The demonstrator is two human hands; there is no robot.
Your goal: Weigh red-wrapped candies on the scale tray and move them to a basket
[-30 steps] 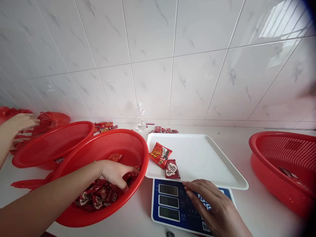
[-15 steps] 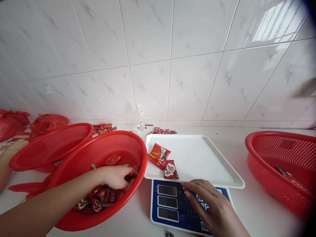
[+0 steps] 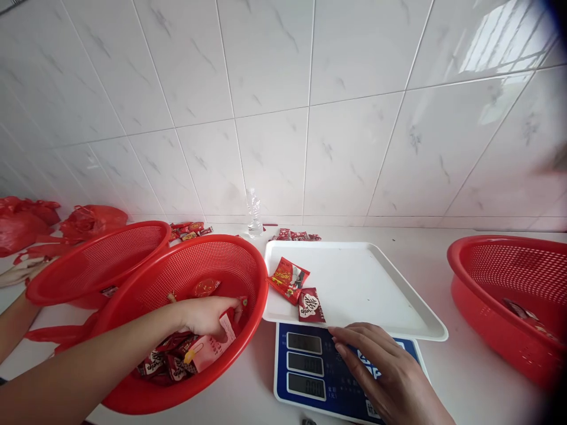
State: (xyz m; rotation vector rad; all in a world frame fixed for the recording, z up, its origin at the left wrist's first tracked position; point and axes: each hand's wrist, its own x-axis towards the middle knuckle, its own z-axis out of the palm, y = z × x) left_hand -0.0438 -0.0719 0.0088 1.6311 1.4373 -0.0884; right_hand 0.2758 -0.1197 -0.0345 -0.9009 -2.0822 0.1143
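My left hand reaches into the red plastic basket, its fingers curled round a red snack packet. A pink-and-red packet with a yellow mark shows just below the palm. Several dark red packets lie in the basket's near part. My right hand rests over the keypad of the blue scale, fingers stretched out and holding nothing. On the scale's white tray lie a bright red packet and a dark red packet, at its left side.
Another red basket stands at the right with a few packets inside. At the left are a third basket, a co-worker's hands and tied red bags. A clear bottle stands by the wall near loose packets.
My left hand has drawn up slightly, and the pink-and-red packet now shows beneath it. The right hand has stayed on the scale. At the far left the co-worker's hands have shifted.
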